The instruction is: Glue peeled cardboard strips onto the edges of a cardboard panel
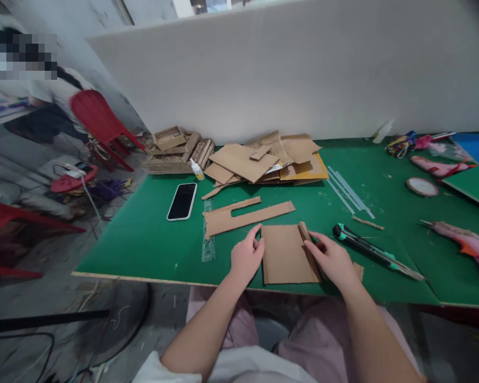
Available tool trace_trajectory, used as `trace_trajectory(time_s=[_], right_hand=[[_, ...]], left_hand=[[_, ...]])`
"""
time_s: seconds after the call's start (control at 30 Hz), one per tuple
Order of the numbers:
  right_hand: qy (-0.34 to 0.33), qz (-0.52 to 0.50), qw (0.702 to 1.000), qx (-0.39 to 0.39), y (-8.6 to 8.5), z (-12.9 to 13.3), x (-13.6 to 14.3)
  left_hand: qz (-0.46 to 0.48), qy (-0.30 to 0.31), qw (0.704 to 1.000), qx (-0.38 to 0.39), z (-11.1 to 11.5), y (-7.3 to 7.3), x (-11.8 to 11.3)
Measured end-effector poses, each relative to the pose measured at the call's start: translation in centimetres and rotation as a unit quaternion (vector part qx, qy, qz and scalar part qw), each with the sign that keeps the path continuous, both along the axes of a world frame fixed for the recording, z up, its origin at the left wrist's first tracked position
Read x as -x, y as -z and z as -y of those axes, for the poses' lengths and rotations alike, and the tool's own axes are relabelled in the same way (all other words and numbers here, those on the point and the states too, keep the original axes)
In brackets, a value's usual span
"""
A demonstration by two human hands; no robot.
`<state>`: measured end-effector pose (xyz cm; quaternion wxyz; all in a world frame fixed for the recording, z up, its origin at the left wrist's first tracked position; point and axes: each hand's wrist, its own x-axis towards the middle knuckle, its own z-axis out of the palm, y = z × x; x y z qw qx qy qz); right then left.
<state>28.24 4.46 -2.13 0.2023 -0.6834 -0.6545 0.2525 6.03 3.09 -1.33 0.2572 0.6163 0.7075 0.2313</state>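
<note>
A square cardboard piece [289, 255] with folded-up side edges lies near the front edge of the green table. My left hand [247, 252] pinches its left edge between thumb and fingers. On the opposite side, my right hand [332, 258] grips the raised right flap [309, 247], its thumb on the inner face and its other fingers partly hidden behind. Beyond my left hand a U-shaped cardboard cutout [227, 219] rests across a clear ruler [208, 250]. To the right of my right hand lies a black and green utility knife [367, 247] with its blade out.
Behind are a phone [182, 202], a glue bottle [197, 170], stacked cardboard [243, 162] and a slatted crate [179, 154]. Glue sticks [345, 189], a tape roll [422, 186] and a pink glue gun [467, 242] lie rightward. A person [51, 101] sits beyond the table's left side.
</note>
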Motion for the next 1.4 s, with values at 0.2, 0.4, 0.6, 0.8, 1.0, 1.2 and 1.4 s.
trace_trajectory(time_s=[0.2,0.4,0.6,0.8,1.0,1.2,1.4], right_hand=[[0.007,0.009,1.0,0.018,-0.1,-0.2,0.2],[0.01,0.021,0.999,0.024,-0.2,-0.2,0.3],[0.013,0.028,0.999,0.031,0.1,-0.2,0.3],[0.039,0.031,0.998,0.031,0.2,-0.3,0.3],[0.075,0.036,0.995,0.045,0.3,-0.1,0.5],[0.089,0.042,0.995,0.024,1.0,0.1,0.5],[0.1,0.042,0.994,0.011,1.0,0.2,0.7]], left_hand=[[-0.006,0.017,1.0,0.004,0.1,-0.2,0.0],[-0.002,0.018,1.0,-0.005,0.2,0.0,0.0],[0.005,0.026,1.0,-0.01,0.2,0.0,0.1],[0.01,0.023,1.0,-0.016,0.2,0.4,0.3],[0.021,0.026,0.999,-0.017,0.3,0.5,0.3],[0.026,0.028,0.999,-0.017,0.3,0.5,0.4],[0.028,0.031,0.999,-0.019,0.3,0.5,0.4]])
